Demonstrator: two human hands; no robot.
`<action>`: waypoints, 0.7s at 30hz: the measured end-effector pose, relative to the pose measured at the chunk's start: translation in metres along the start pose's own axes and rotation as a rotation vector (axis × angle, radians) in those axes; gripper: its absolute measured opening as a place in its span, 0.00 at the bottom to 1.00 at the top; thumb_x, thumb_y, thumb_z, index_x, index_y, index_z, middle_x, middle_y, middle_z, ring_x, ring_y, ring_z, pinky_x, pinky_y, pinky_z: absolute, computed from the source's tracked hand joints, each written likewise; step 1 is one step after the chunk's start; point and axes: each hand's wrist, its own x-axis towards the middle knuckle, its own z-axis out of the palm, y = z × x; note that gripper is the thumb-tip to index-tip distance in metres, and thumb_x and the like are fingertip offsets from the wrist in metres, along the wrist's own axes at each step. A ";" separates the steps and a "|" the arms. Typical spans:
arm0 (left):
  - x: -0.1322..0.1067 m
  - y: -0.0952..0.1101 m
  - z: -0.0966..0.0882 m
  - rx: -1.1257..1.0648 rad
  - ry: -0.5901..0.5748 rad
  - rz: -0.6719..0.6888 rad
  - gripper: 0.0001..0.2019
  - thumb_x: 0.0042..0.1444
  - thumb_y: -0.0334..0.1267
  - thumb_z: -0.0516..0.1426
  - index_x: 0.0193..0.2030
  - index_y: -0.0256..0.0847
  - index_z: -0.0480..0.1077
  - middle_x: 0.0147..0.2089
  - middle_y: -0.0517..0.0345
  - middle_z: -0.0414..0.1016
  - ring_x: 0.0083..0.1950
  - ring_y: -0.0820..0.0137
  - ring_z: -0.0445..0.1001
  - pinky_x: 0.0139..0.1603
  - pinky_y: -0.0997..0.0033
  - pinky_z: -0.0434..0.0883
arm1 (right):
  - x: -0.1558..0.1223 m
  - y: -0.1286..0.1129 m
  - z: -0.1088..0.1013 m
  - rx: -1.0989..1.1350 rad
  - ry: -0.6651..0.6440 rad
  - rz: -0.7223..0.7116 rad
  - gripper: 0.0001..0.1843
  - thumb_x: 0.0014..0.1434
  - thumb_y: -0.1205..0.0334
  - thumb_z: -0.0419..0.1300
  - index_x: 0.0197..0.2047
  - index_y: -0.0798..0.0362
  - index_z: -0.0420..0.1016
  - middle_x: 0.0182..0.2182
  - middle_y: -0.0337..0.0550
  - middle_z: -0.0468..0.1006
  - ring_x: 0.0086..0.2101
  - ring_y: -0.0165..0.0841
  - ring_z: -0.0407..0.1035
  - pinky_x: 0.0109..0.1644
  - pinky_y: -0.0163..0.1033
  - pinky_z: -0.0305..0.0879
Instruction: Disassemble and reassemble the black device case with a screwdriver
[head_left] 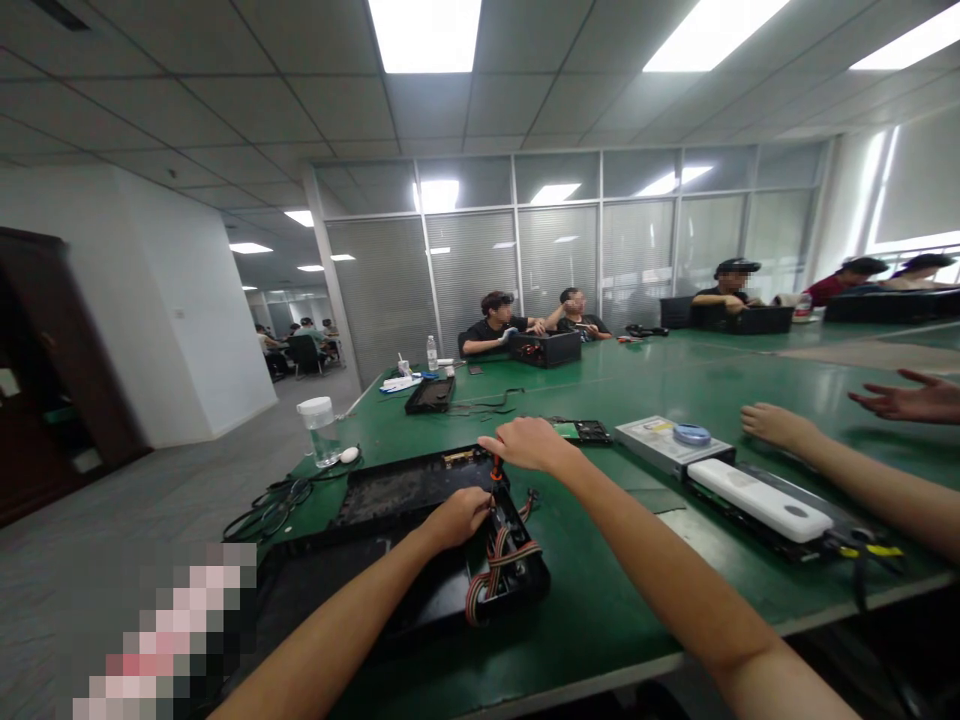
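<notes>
My right hand (529, 445) grips a screwdriver (496, 468) with an orange-and-black handle, held upright with its tip down. Below it lies an open black metal case (420, 590), its edge at the tip. My left hand (459, 515) is closed by the screwdriver's lower end; what its fingers pinch is too small to make out. Striped ribbon wires (491, 570) loop out of the case's right end, just below my hands. Behind, a dusty black panel (405, 487) reaches up to my right hand.
On the green table (600, 620), an optical drive (660, 445) carries a blue tape roll (691, 434), beside a white oblong device (761, 498). Pliers (862, 550) lie nearby. A clear jar (320, 432) and black cables (274, 505) stand left. Another person's hands (780, 425) reach in from the right.
</notes>
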 end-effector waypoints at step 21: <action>-0.003 0.002 -0.003 0.016 0.014 0.025 0.06 0.56 0.28 0.49 0.38 0.37 0.65 0.36 0.55 0.67 0.39 0.70 0.65 0.43 0.73 0.62 | -0.013 0.062 0.044 0.659 -0.051 -0.159 0.24 0.57 0.44 0.45 0.36 0.57 0.69 0.22 0.38 0.69 0.20 0.27 0.62 0.26 0.32 0.58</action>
